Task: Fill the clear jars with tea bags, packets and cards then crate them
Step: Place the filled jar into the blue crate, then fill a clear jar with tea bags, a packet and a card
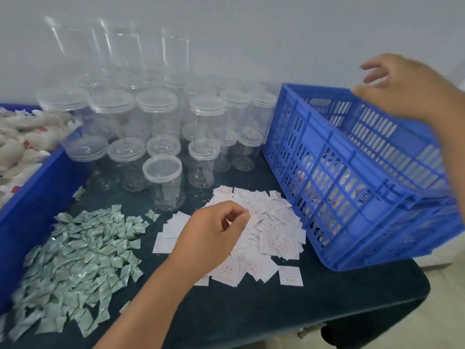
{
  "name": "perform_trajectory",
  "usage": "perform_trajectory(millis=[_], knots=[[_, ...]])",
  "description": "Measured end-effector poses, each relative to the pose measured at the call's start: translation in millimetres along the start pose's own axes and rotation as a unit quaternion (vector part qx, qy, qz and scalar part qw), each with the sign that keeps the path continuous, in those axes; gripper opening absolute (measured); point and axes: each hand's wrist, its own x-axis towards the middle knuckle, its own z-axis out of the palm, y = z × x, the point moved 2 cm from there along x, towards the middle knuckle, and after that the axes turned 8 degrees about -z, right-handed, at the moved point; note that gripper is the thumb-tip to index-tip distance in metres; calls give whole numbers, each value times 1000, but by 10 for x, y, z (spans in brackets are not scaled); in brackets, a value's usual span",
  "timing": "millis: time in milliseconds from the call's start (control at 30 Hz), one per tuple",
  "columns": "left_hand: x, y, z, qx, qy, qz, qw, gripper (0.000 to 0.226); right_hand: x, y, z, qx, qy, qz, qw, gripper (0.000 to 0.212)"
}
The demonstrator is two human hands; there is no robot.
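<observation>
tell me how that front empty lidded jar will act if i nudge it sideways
The front jar looks empty and thin-walled, so it is probably very light. It is tall for its base, so a high nudge may tip it rather than slide it on the dark table. Being round, it would likely roll once down.

The left hand (214, 230), fingers curled, is over the white cards (276, 222) mid-surface; the right hand (407, 89) touches the rim of the blue crate (352, 172).

Two bare arms, nothing worn on either. Left grip (211, 230) bare, with left forearm (151, 293) bare from wrist down to bottom frame edge. Right grip (407, 89) bare and slightly motion-blurred, with right forearm (453, 137) bare to right frame edge. Nail detail too blurred to tell.
</observation>
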Motion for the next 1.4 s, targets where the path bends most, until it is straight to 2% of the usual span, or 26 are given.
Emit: perform_trajectory(millis=[100,200,233,300,400,467,567,667,800,900,1000,1033,1100,1167,1267,1333,1400], knots=[[-192,-69,-96,15,48,-26,998,30,-715,-860,73,156,75,-119,978,36],[-424,-195,-251,51,85,-51,994,34,-1454,-1573,688,252,34,-182,950,23],[-488,-253,-312,54,94,-62,992,33,-1600,-1738,987,283,2,-162,945,22],[-600,-389,-434,43,106,-86,990,31,-1711,-2009,1629,347,-73,-65,933,31],[-787,-568,-579,25,117,-115,986,29,-1643,-2364,2456,397,-183,75,896,79],[-903,-646,-648,20,121,-119,985,24,-1535,-2571,2867,412,-199,102,883,105],[-1023,-724,-742,16,119,-130,984,16,-1364,-2767,3287,371,-172,124,904,125],[-1081,-780,-814,26,108,-144,983,15,-1204,-2815,3510,304,-160,136,929,129],[-1070,-758,-914,17,125,-134,983,21,-1059,-2852,3515,304,-129,117,937,98],[-1044,-717,-1029,8,183,-112,977,43,-1216,-2890,3296,404,-93,74,907,86],[-1008,-626,-1181,6,224,-68,972,96,-1650,-2907,2886,502,-109,14,858,80],[-1002,-574,-1241,21,227,-47,973,108,-1829,-2880,2748,512,-111,-14,851,80],[-1036,-443,-1373,56,213,9,975,117,-2197,-2776,2545,503,-112,-73,854,81],[-1115,-290,-1468,111,141,70,981,108,-2529,-2689,2420,493,-143,-121,850,84],[-1235,-96,-1388,214,9,151,965,70,-2848,-2665,2315,514,-183,-162,823,81],[-1292,-5,-1245,258,-9,198,946,46,-2938,-2645,2299,487,-173,-176,838,83],[-1318,19,-1146,283,-5,197,939,43,-2970,-2597,2279,466,-174,-147,855,87]])
